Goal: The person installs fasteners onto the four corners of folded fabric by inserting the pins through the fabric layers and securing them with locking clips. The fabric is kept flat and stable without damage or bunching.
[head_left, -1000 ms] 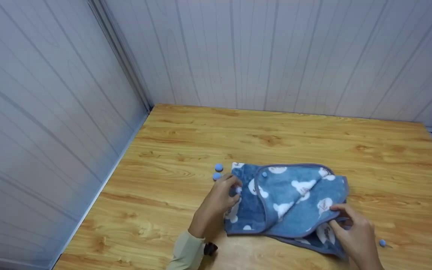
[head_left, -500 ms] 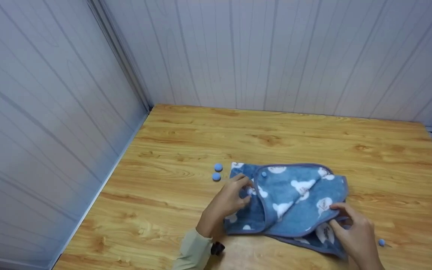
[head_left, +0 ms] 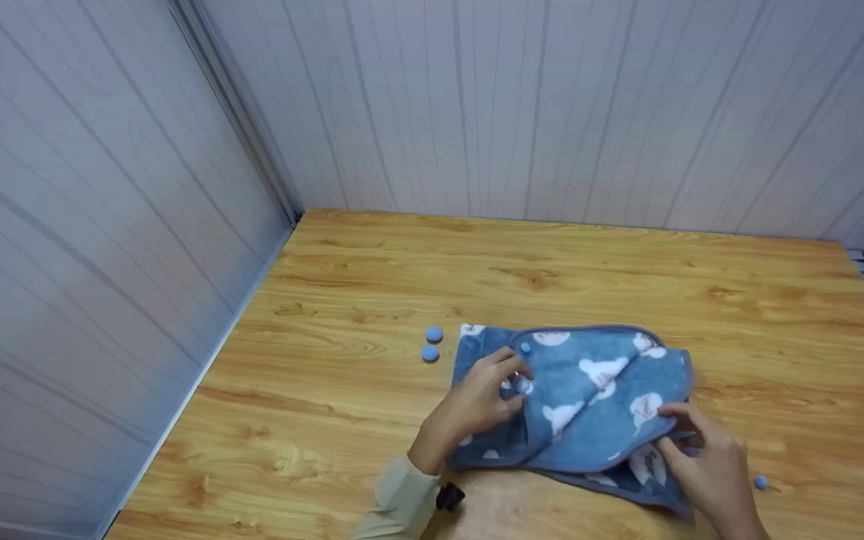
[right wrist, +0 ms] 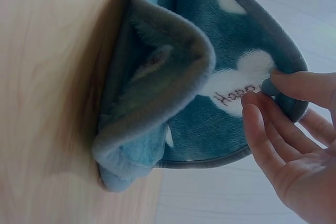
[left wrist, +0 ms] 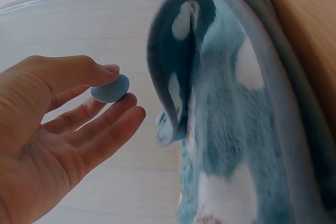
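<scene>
A folded blue fleece blanket (head_left: 597, 442) with white bear-shaped patches and grey-blue trim lies on the wooden table. Over its left part, my left hand (head_left: 477, 394) pinches a small round blue cap (left wrist: 110, 88) between thumb and fingers, apart from the fabric in the left wrist view. My right hand (head_left: 709, 457) grips the blanket's raised right edge. In the right wrist view, a small blue knob (right wrist: 269, 87) sits under that thumb, against the inner side of the blanket. Another blue knob (head_left: 526, 347) is on the top flap near its upper left corner.
Two round blue caps, an upper cap (head_left: 434, 334) and a lower cap (head_left: 430, 353), lie on the table (head_left: 342, 300) left of the blanket. Right of my right hand lies a blue knob (head_left: 761, 482) with a thin pin. Pale panel walls (head_left: 417, 112) stand behind and left.
My left hand has moved right with the blue cap, from the blanket's left edge to the edge of the top flap. The right hand keeps its grip in about the same place.
</scene>
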`<state>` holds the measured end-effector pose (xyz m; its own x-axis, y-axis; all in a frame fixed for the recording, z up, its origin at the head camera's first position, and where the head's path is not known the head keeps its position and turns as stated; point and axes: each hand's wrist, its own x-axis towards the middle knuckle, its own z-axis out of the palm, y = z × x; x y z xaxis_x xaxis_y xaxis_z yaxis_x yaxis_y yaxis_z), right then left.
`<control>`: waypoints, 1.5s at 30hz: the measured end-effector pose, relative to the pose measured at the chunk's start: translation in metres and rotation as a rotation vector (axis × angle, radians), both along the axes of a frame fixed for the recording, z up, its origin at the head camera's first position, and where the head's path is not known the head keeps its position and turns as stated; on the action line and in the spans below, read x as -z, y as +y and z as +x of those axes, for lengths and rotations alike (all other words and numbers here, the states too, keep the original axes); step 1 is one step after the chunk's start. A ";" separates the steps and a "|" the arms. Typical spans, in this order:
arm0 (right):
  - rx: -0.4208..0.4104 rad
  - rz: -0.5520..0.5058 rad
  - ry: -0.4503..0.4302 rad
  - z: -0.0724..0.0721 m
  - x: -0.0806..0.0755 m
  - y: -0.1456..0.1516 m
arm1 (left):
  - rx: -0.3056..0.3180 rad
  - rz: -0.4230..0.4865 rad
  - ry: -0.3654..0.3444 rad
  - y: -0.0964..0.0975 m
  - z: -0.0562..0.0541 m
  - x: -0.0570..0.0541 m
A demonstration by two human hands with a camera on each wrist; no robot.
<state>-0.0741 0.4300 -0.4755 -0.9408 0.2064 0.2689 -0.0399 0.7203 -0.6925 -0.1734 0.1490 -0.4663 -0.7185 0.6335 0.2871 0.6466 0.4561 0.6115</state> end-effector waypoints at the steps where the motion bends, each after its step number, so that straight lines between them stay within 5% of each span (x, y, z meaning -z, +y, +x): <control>1: -0.001 0.001 -0.002 0.000 0.000 0.000 | 0.006 -0.001 -0.006 0.002 0.000 -0.001; 10: -0.009 -0.007 -0.038 -0.001 -0.002 0.001 | 0.044 -0.037 0.001 0.017 0.003 -0.001; 28: -0.045 -0.039 0.044 -0.001 0.000 0.001 | 0.117 -0.063 -0.031 0.052 0.006 -0.003; 45: -0.069 -0.032 0.022 -0.004 -0.003 0.000 | 0.188 -0.066 0.026 0.079 0.007 -0.003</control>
